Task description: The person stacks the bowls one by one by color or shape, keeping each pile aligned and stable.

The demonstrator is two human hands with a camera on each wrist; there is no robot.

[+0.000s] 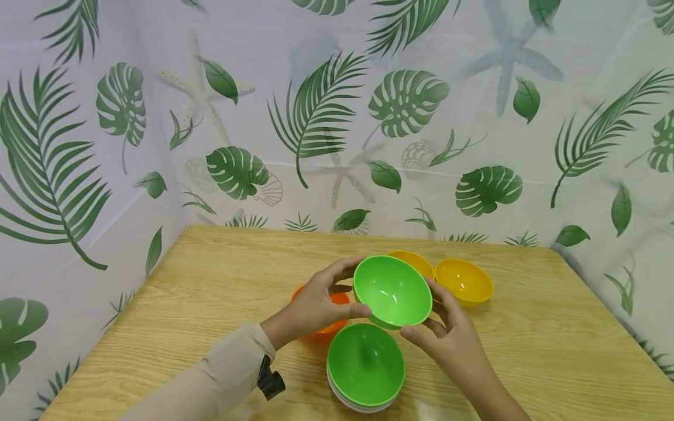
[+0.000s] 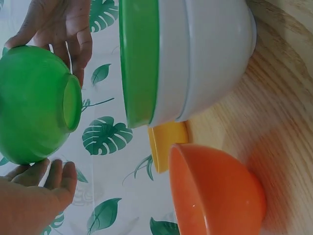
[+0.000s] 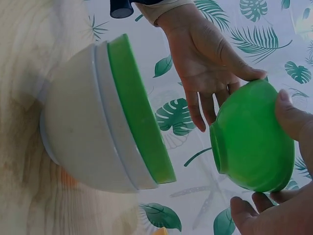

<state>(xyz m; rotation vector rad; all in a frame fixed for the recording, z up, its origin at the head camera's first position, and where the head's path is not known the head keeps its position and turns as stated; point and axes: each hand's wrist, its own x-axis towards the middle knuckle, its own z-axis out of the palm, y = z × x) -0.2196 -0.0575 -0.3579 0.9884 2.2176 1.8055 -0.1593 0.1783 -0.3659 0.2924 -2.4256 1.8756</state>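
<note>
A small light-green bowl (image 1: 392, 291) is held up between both hands, tilted so its inside shows in the head view. My left hand (image 1: 318, 301) grips its left side, thumb at the near rim and fingers behind. On the opposite side my right hand (image 1: 455, 333) grips it, thumb near the front edge. Directly below and apart from it stands a stack: a larger green bowl (image 1: 365, 365) nested in white bowls (image 3: 80, 117). The small bowl's foot ring (image 2: 73, 103) shows in the left wrist view.
An orange bowl (image 1: 339, 298) sits left of the stack, partly hidden by my left hand. Two yellow bowls, one on the right (image 1: 464, 280) and one partly covered (image 1: 413, 262), stand farther back on the wooden table (image 1: 226, 263). A leaf-patterned curtain (image 1: 326, 193) rises behind.
</note>
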